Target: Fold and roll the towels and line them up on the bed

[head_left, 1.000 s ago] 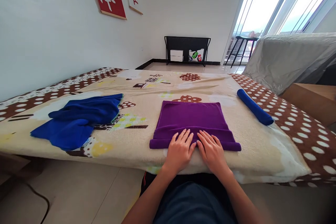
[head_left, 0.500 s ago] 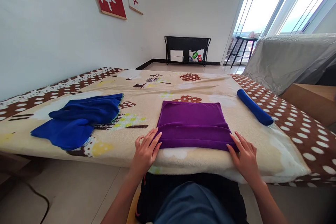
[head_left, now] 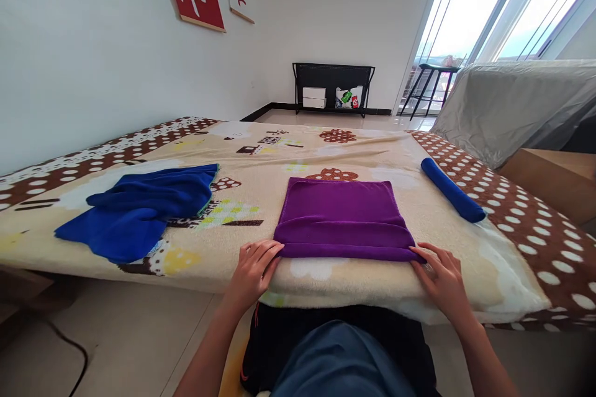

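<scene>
A purple towel (head_left: 342,205) lies flat on the bed, its near edge turned over into a narrow fold. My left hand (head_left: 256,265) pinches the left end of that fold between thumb and fingers. At the right end, my right hand (head_left: 440,267) grips the other near corner the same way. Off to the left, a crumpled blue towel (head_left: 144,208) is spread loosely. To the right lies a tightly rolled blue towel (head_left: 451,191), set at a slant.
A cream patterned blanket (head_left: 233,180) covers the bed, with brown polka-dot bedding (head_left: 535,223) at the sides. Beyond the bed, a black rack (head_left: 333,84) stands by the wall. A cardboard box (head_left: 549,180) and a plastic-covered piece of furniture (head_left: 521,102) are on the right.
Both hands have shifted slightly toward me and outward to the ends of the near edge. Their fingers have closed on it, and the near strip is now a neater fold.
</scene>
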Demonstrator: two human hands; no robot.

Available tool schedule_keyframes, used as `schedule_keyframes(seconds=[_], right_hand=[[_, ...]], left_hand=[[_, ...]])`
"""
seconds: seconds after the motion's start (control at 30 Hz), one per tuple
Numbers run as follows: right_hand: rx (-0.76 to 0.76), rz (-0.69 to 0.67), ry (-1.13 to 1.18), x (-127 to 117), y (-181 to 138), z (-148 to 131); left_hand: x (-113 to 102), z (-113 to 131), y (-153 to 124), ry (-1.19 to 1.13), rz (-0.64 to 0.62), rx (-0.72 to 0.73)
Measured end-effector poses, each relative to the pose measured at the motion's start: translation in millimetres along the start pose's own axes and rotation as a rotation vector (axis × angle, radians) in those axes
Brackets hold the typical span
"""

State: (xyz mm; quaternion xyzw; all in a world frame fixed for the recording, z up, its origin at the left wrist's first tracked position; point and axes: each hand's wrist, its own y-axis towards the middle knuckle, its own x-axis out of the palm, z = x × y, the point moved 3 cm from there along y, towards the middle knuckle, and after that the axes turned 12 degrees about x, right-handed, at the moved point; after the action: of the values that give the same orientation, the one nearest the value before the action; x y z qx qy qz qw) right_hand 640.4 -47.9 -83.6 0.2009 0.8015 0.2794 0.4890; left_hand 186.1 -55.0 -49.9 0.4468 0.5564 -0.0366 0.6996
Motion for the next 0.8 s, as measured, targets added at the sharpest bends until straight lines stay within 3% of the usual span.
schedule_keyframes(seconds=[0.4, 0.67, 0.8], right_hand=[[0.055, -0.116, 0.08, -11.0, 2.3, 21.1], [0.118, -0.225, 0.171, -24.7, 2.0, 16.9], [0.161, -0.337, 0.268, -33.4, -1.8, 15.3]], left_hand=[[-12.2, -17.1, -5.1, -0.126, 0.073, -0.132], [-33.2, -9.8, -5.0, -0.178, -0.052, -0.117], [-42.6, -7.0, -9.5, -0.308, -0.109, -0.203]])
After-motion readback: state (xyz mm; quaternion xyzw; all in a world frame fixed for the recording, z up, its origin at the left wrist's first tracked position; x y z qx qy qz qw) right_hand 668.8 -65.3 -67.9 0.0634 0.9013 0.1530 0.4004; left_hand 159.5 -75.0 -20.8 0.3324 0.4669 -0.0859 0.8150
